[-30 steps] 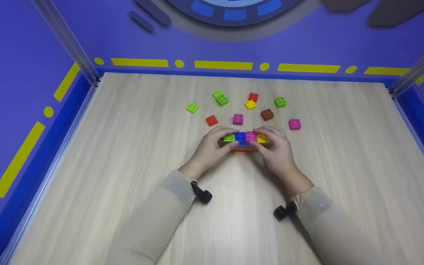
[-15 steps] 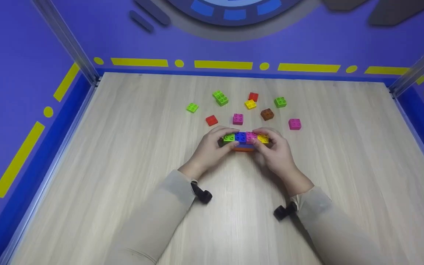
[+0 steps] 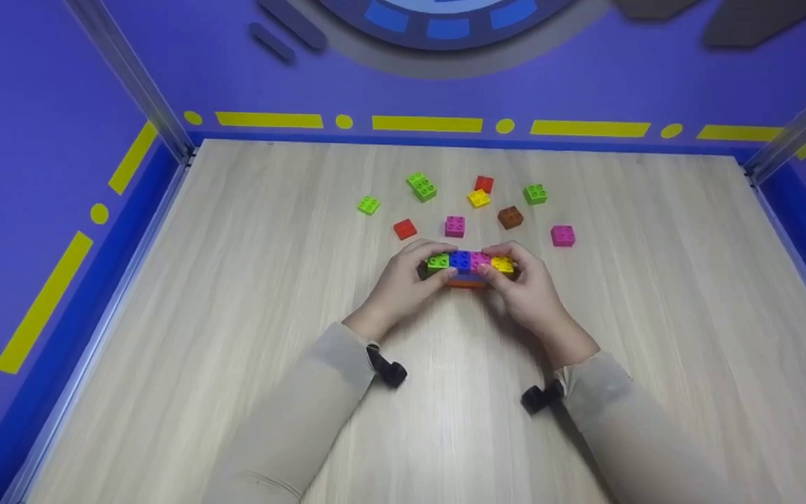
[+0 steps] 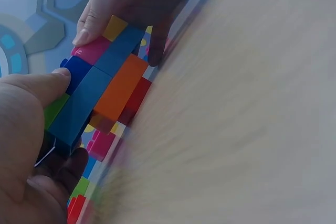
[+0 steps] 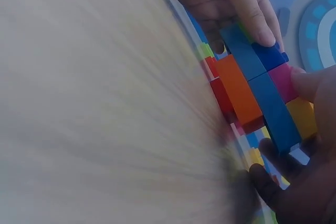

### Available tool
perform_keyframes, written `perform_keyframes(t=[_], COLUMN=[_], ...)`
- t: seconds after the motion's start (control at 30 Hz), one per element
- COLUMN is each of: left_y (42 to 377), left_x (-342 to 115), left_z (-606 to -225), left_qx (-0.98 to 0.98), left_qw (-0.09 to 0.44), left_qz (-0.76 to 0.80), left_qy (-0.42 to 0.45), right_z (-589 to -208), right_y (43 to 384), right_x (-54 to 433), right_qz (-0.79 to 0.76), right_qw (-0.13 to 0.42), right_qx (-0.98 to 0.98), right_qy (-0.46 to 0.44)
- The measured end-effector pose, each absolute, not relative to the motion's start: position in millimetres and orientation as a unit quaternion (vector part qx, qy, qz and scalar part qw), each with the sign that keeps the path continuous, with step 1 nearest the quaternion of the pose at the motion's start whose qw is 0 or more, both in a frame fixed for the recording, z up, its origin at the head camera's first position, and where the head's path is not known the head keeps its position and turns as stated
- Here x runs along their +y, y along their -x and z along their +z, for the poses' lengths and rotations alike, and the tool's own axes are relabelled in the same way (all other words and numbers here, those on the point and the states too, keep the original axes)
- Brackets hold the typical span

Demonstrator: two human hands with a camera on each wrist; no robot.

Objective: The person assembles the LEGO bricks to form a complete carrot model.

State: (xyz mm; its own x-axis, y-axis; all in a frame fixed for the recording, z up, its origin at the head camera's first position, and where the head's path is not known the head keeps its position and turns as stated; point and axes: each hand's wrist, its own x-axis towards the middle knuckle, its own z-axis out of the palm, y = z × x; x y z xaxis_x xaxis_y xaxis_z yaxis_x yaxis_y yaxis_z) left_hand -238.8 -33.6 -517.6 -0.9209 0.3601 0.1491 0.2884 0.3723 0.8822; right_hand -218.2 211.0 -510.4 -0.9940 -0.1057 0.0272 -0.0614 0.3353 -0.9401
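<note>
Both hands hold one stack of toy building bricks [image 3: 460, 259] just in front of the person. Its top row runs green, blue, pink and yellow from left to right. Beneath that row lie blue bricks [image 4: 79, 108], then an orange brick [image 4: 119, 92], and a red brick [image 5: 222, 98] at the bottom. My left hand [image 3: 401, 278] grips the green and blue end, thumb on the near side and fingers on the far side. At the pink and yellow end my right hand [image 3: 530, 288] grips likewise, its thumb [image 3: 495, 276] against the pink brick.
Loose bricks lie beyond the hands on the wooden table [image 3: 270, 231]: pink [image 3: 454, 226], red [image 3: 405, 229], brown [image 3: 510, 217], yellow [image 3: 478, 199], several green ones [image 3: 422, 186], and another pink brick [image 3: 563, 236] to the right. Blue walls [image 3: 445, 98] enclose the table's back and sides.
My right thumb has shifted slightly up onto the pink brick, showing more of the yellow one. The head view has moved a little; the stack and left hand stay in place.
</note>
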Motion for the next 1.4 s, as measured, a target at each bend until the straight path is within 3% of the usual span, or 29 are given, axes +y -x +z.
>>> perform_keyframes(t=[0.33,0.8,1.13,1.4], left_y=[238,277,315,330], left_x=[-34,-25,-23,-14], left_z=[-515,-487,-473,-476], left_qx=[0.838,0.857,0.888,0.929], left_qw=[0.049,0.073,0.135,0.135], left_qz=[0.51,0.485,0.421,0.29], left_qy=[-0.188,-0.159,-0.125,-0.184], right_z=[-532,-530,-528,-527], right_y=[210,212,214,213], right_x=[210,219,217,214], right_qz=[-0.545,-0.552,-0.553,-0.55], right_qw=[-0.064,-0.06,-0.057,-0.062], right_qx=[0.832,0.828,0.827,0.829], right_qy=[0.086,0.077,0.083,0.086])
